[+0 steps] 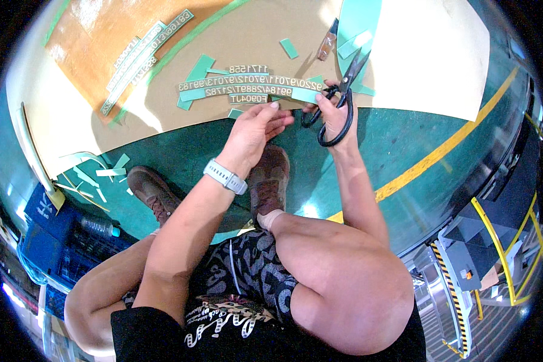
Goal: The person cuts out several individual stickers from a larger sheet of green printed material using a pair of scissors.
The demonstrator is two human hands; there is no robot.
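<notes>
My right hand (344,118) is closed around black-handled scissors (347,81), blades pointing up and away. Its thumb and fingertips are at the right end of a stencil strip with cut-out characters (247,84), by a green tape piece (306,95). The strip lies on a brown paper-covered curved panel (163,123), with several green tape pieces around it. My left hand (256,128), a pale watch on its wrist, is at the strip's lower edge. Its thumb is stretched toward the strip and its fingers are loosely bent and apart; nothing shows in them.
A second stencil strip (145,57) lies on the orange area at far left. A brown-handled knife (327,45) is beside a green tape sheet (356,24). Tape scraps (111,172) litter the green floor near a blue crate (48,235). Yellow rails (495,241) stand at right.
</notes>
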